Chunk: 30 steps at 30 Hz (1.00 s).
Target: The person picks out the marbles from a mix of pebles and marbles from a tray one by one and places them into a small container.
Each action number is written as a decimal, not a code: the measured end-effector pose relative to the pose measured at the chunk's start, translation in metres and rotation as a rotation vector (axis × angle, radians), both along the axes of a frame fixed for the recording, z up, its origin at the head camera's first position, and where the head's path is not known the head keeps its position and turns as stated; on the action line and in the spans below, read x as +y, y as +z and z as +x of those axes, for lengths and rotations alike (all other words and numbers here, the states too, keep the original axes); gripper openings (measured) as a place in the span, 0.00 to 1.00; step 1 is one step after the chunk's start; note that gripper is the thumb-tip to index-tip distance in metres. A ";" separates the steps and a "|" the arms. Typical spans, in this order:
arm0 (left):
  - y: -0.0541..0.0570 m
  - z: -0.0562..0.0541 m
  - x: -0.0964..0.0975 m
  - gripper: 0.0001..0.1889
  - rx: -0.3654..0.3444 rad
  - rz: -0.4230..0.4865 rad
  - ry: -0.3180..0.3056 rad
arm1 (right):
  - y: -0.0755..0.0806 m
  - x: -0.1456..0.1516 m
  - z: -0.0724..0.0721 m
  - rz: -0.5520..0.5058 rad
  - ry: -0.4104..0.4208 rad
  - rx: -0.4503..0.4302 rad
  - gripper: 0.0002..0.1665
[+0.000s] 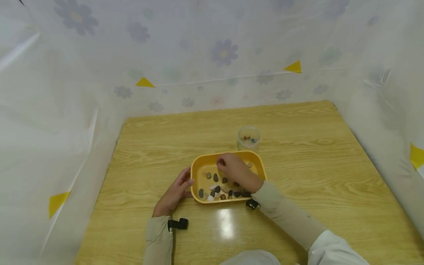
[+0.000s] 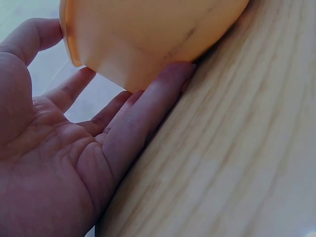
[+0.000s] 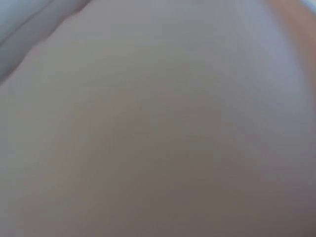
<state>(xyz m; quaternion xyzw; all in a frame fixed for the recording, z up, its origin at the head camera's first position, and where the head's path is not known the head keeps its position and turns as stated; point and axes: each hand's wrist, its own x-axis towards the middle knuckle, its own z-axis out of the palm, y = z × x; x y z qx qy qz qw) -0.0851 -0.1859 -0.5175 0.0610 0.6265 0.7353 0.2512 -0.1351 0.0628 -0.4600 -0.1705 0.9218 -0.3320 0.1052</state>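
Observation:
A yellow tray (image 1: 228,201) with several pebbles (image 1: 215,177) in it, dark, white and tan, stands on the table. At its left end my left hand (image 1: 173,193) holds it, the thumb at the rim. The left wrist view shows the other fingers (image 2: 143,118) against the tray's outer wall (image 2: 143,39). My right hand (image 1: 236,169) reaches over the tray, fingertips drawn together in a pinch around something small, mostly hidden by the fingers. Only a blurred pale surface fills the right wrist view.
Just behind the tray stands a clear round container (image 1: 248,134) with several small coloured beads or marbles inside. A wooden table (image 1: 159,147) lies beneath everything. Pale flowered sheeting (image 1: 198,84) hangs along the table's back and sides, with yellow triangles on it.

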 end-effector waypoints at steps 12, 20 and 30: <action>-0.003 -0.001 -0.002 0.28 0.011 -0.008 0.014 | 0.018 0.059 0.007 0.015 -0.045 0.061 0.09; -0.002 -0.001 -0.002 0.28 0.003 0.001 -0.001 | 0.017 0.083 0.009 0.020 -0.079 0.022 0.11; -0.005 0.000 -0.001 0.29 0.022 -0.006 0.000 | 0.023 0.101 0.008 0.001 -0.091 0.085 0.11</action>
